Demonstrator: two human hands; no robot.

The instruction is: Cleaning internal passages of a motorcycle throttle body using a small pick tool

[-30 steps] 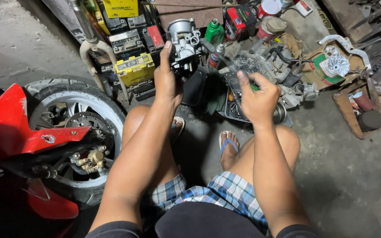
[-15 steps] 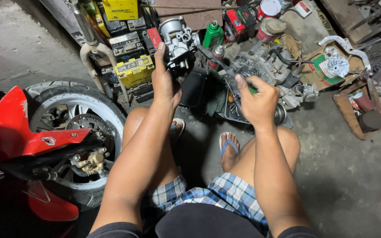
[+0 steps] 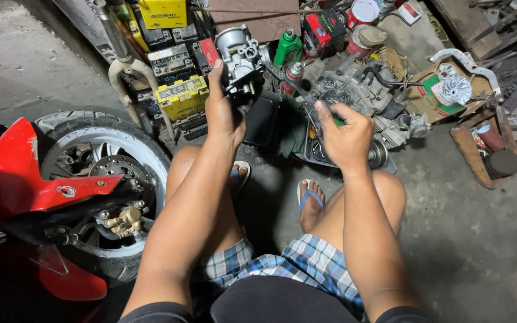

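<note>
Left hand (image 3: 224, 113) fingers clamped around carburetor (image 3: 239, 57), held up over the knees. Right hand (image 3: 343, 134) closed on a screwdriver (image 3: 291, 84), shaft angled up-left, tip at the carburetor. Engine block (image 3: 360, 96) just behind, front wheel (image 3: 100, 179) and red fender (image 3: 31, 173) to the left.

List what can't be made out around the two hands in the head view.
- Tool in right hand: handle hidden by fingers; its thin shaft is blurred.
- Carburetor in left hand: rear face covered by the palm.
- Engine: lower part behind the right hand.
- Red motorcycle fender: cut by left edge.
</note>
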